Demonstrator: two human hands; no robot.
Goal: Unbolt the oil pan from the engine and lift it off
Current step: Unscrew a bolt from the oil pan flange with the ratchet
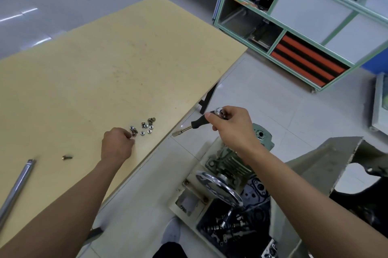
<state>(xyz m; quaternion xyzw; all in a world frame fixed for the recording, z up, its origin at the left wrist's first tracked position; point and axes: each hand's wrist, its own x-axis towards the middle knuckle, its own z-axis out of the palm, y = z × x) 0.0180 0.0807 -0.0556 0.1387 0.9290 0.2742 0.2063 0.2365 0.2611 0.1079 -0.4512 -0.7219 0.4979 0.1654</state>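
Two grips are busy. The left grip (116, 145) has its fingers curled and pinches one of the small silver bolts (144, 127) at the near side of their little pile, most likely so the loose bolts stay together and do not roll away. The right grip (228, 124) is closed around a black-handled silver tool (198, 123). It holds the tool in the air just past the counter's edge, thin metal end pointing toward the pile, so it seems ready for more work. The pile lies on the pale yellow wooden counter (105, 69), near its right edge, close to the job. One brass-coloured bolt (67, 157) lies apart to the left, and a long silver metal rod (16, 182) lies further left. The dark, greasy engine (256, 190) sits low on the right, under the right arm. I cannot tell which part is the oil pan, or if it is off yet.
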